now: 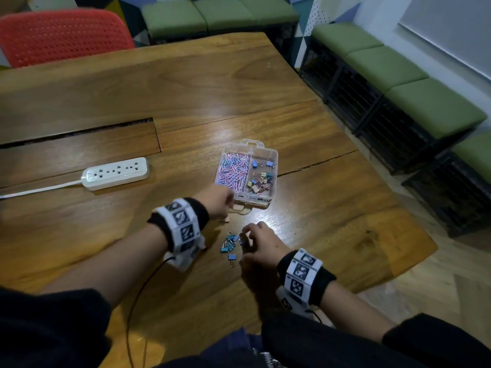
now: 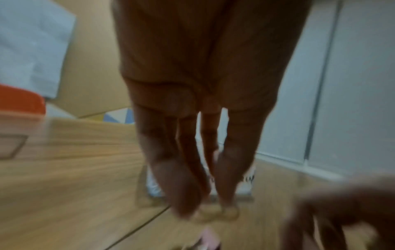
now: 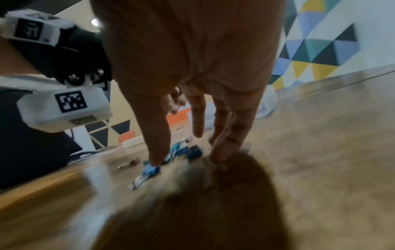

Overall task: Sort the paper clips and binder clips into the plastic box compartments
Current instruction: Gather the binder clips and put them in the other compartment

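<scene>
A clear plastic box (image 1: 275, 158) lies open on the table. Its left compartment holds pink and blue paper clips (image 1: 233, 170), its right one mixed binder clips (image 1: 260, 179). Several blue binder clips (image 1: 229, 244) lie loose on the wood in front of the box. My right hand (image 1: 243, 241) is over their right side; in the right wrist view the thumb (image 3: 156, 160) touches a blue clip (image 3: 149, 170) and the other fingers (image 3: 218, 155) reach the table beyond the pile, with clips between them. My left hand (image 1: 225, 208) is at the box's near left corner, its fingers (image 2: 186, 194) straight and pointing down, blurred.
A white power strip (image 1: 115, 173) with its cable lies to the left. A slot (image 1: 79, 132) runs across the table's middle. A red chair (image 1: 63, 35) stands behind the table, and green benches (image 1: 398, 75) line the right wall. The table edge (image 1: 414, 264) runs close on the right.
</scene>
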Tool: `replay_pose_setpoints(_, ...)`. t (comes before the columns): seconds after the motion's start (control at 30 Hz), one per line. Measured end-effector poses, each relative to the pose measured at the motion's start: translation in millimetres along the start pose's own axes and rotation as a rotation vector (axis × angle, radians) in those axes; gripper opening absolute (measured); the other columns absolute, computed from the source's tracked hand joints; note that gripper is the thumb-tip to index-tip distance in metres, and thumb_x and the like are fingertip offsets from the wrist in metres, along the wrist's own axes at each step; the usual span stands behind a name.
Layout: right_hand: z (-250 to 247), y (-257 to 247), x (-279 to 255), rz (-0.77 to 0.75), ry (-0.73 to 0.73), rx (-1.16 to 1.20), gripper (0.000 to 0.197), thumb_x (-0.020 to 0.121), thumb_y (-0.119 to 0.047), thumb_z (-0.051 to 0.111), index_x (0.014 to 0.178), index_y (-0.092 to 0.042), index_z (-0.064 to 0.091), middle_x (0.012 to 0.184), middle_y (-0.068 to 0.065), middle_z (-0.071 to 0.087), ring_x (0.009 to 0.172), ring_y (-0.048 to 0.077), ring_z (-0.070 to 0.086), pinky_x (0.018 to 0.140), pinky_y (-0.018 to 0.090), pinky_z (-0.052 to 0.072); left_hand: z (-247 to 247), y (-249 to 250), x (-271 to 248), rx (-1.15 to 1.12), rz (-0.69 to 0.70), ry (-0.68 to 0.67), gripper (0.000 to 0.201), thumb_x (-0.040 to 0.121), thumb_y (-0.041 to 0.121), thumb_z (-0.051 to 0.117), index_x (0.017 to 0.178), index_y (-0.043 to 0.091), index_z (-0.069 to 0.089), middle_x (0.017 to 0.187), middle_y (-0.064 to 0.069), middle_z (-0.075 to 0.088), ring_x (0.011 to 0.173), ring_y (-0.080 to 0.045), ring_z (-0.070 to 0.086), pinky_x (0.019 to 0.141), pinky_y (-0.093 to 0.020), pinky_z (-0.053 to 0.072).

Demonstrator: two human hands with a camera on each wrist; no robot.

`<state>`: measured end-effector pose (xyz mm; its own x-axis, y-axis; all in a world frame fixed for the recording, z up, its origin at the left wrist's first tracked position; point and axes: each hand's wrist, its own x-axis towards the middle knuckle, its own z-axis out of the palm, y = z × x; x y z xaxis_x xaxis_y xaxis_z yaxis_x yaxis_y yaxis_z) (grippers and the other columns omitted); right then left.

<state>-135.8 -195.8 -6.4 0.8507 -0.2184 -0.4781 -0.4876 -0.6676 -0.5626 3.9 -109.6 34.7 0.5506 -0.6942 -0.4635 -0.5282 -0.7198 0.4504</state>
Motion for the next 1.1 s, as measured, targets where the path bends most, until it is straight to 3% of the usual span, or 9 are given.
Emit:
replay_pose_setpoints(0.07, 14, -5, 0, 0.016, -0.005, 0.004, 0.075, 0.069, -0.021, 0.075, 0.132, -0.02, 0.035, 0.129, 0.005, 0.037, 0.121, 0.021, 0.037, 0.105, 0.036, 0.038, 15, -18, -19, 0.11, -0.143, -0.13, 0.032, 0.076, 0.001, 0.066, 0.102, 0.013, 0.053, 0.103, -0.004, 0.058, 0.093, -0.02, 0.057, 0.075, -0.025, 0.052)
replay_pose_setpoints(0.13, 24, -11, 2, 0.0, 0.007, 0.008, 0.091, 0.065, -0.022, 0.078, 0.139, -0.024, 0.024, 0.133, 0.007, 0.033, 0.125, 0.023, 0.032, 0.107, 0.039, 0.035, 30, -31, -32, 0.129, -0.235, -0.222, 0.07, 0.067, 0.007, 0.076, 0.126, 0.013, 0.039, 0.126, -0.011, 0.049, 0.109, -0.026, 0.054, 0.087, -0.033, 0.051)
replay_pose_setpoints(0.2, 30, -14, 7, -0.024, 0.044, -0.016, 0.097, 0.064, -0.021, 0.079, 0.141, -0.026, 0.02, 0.132, 0.008, 0.032, 0.125, 0.024, 0.029, 0.105, 0.041, 0.035, 43, -36, -37, 0.09, -0.236, -0.189, 0.093, 0.062, 0.01, 0.081, 0.138, 0.016, 0.026, 0.139, -0.014, 0.034, 0.12, -0.031, 0.048, 0.095, -0.037, 0.048)
replay_pose_setpoints(0.37, 29, -10, 18, -0.062, 0.129, -0.047, 0.07, 0.075, -0.015, 0.07, 0.136, -0.018, 0.035, 0.13, 0.012, 0.036, 0.122, 0.026, 0.034, 0.105, 0.036, 0.035, 56, -25, -29, -0.065, -0.182, -0.033, 0.101, 0.067, 0.006, 0.076, 0.145, 0.015, 0.013, 0.14, -0.019, 0.026, 0.125, -0.036, 0.042, 0.101, -0.038, 0.042)
replay_pose_setpoints(0.5, 21, -3, 22, -0.094, 0.204, -0.06, 0.039, 0.08, -0.008, 0.062, 0.118, -0.01, 0.056, 0.119, 0.014, 0.046, 0.114, 0.027, 0.04, 0.096, 0.027, 0.034, 56, -12, -19, 0.039, -0.162, -0.089, 0.113, 0.06, 0.017, 0.082, 0.146, 0.015, 0.01, 0.138, -0.016, 0.023, 0.129, -0.033, 0.031, 0.105, -0.036, 0.036)
replay_pose_setpoints(0.67, 11, 1, 23, -0.071, 0.184, -0.077, 0.027, 0.08, -0.009, 0.06, 0.108, -0.01, 0.061, 0.11, 0.015, 0.051, 0.105, 0.03, 0.049, 0.089, 0.03, 0.04, 59, -2, -15, 0.166, -0.053, -0.023, 0.069, 0.07, 0.021, 0.076, 0.129, 0.01, 0.043, 0.132, -0.012, 0.035, 0.12, -0.03, 0.039, 0.099, -0.034, 0.036)
replay_pose_setpoints(0.83, 3, 1, 20, -0.033, 0.144, -0.115, 0.021, 0.082, -0.009, 0.056, 0.102, -0.004, 0.062, 0.107, 0.017, 0.055, 0.102, 0.029, 0.053, 0.084, 0.027, 0.04, 66, -1, -21, 0.219, 0.01, 0.051, 0.03, 0.086, 0.009, 0.054, 0.116, 0.009, 0.051, 0.126, -0.012, 0.04, 0.113, -0.031, 0.042, 0.092, -0.033, 0.037)
replay_pose_setpoints(0.97, -5, 9, 18, 0.014, 0.162, -0.055, 0.016, 0.081, -0.001, 0.053, 0.091, -0.002, 0.066, 0.091, 0.009, 0.056, 0.088, 0.022, 0.055, 0.07, 0.018, 0.036, 72, -5, -25, 0.16, 0.002, 0.05, 0.022, 0.09, 0.006, 0.044, 0.109, 0.01, 0.054, 0.119, -0.012, 0.044, 0.108, -0.029, 0.042, 0.087, -0.032, 0.038)
replay_pose_setpoints(1.1, -29, 6, 23, 0.015, 0.158, 0.017, 0.013, 0.083, -0.001, 0.056, 0.093, -0.004, 0.064, 0.091, 0.005, 0.059, 0.081, 0.012, 0.05, 0.057, 0.01, 0.035, 71, -5, -28, 0.101, -0.001, 0.071, 0.021, 0.086, -0.001, 0.047, 0.101, 0.01, 0.056, 0.113, -0.01, 0.046, 0.105, -0.025, 0.043, 0.082, -0.029, 0.039)
